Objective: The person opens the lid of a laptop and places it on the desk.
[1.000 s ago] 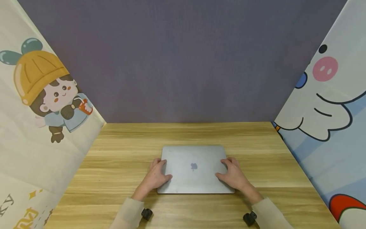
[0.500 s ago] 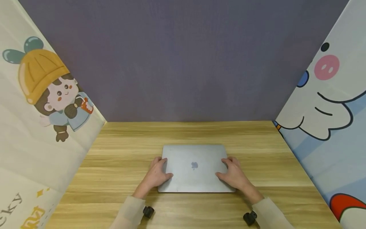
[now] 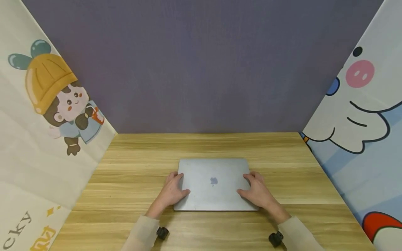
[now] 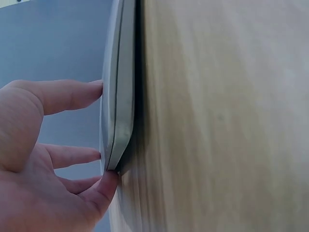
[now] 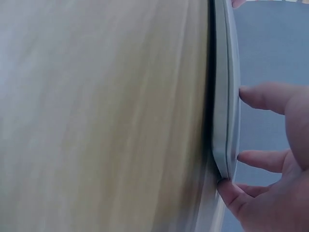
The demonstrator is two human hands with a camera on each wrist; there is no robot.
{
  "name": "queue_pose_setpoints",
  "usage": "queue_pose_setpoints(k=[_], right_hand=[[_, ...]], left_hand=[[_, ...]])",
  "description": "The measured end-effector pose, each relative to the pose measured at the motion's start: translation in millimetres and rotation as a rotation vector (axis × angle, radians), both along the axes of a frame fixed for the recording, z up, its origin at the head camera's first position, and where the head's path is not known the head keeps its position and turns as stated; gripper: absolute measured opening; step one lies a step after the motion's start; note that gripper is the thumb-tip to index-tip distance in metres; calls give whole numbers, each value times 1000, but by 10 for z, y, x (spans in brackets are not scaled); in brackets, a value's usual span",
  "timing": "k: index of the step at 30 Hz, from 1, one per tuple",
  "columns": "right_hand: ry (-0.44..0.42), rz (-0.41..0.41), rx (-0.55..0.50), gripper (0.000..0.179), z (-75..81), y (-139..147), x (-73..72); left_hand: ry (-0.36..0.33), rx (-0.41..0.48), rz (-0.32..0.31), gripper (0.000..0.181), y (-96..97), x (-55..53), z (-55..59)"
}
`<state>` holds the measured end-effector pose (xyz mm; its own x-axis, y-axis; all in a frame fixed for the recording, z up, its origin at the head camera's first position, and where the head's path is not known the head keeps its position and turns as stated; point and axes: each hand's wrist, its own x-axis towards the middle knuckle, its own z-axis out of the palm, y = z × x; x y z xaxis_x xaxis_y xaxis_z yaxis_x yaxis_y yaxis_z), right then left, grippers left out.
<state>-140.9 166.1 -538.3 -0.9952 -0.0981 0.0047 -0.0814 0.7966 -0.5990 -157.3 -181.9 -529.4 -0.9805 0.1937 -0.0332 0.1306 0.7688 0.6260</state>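
A closed silver laptop [image 3: 213, 197] lies flat at the middle of the wooden table, lid up, with a dark apple logo. At its left side my left hand [image 3: 171, 191] grips it, thumb and a fingertip on the lid. The left wrist view shows another finger of that hand [image 4: 53, 193] curled at the laptop's side edge [image 4: 124, 77]. My right hand [image 3: 257, 192] holds the opposite side in a mirrored way. In the right wrist view its fingertip [image 5: 229, 191] reaches the lower edge, while thumb and another finger press the lid.
The wooden table [image 3: 125, 157] reaches back to a grey-purple panel [image 3: 201, 69]. Cloths with cartoon prints stand on the left [image 3: 19, 139] and right [image 3: 377, 174]. Small black devices [image 3: 162, 233] sit at both wrists.
Both hands keep the same hold and the laptop stays in its place on the table. Only the head view has shifted slightly.
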Motion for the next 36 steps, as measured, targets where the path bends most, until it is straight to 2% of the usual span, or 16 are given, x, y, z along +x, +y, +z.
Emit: queue_pose_setpoints(k=[5, 12, 22, 28, 36], right_hand=[[-3, 32, 45, 68, 17, 11, 38], [60, 104, 171, 65, 73, -8, 124], [176, 229, 309, 74, 25, -7, 273], [184, 300, 347, 84, 54, -3, 352], [206, 326, 371, 85, 43, 29, 399]], left_hand=[[-8, -5, -12, 71, -17, 22, -13], [4, -31, -61, 68, -38, 100, 22], [85, -190, -174, 63, -87, 235, 19], [98, -300, -219, 68, -121, 316, 27], [120, -367, -280, 75, -190, 416, 34]])
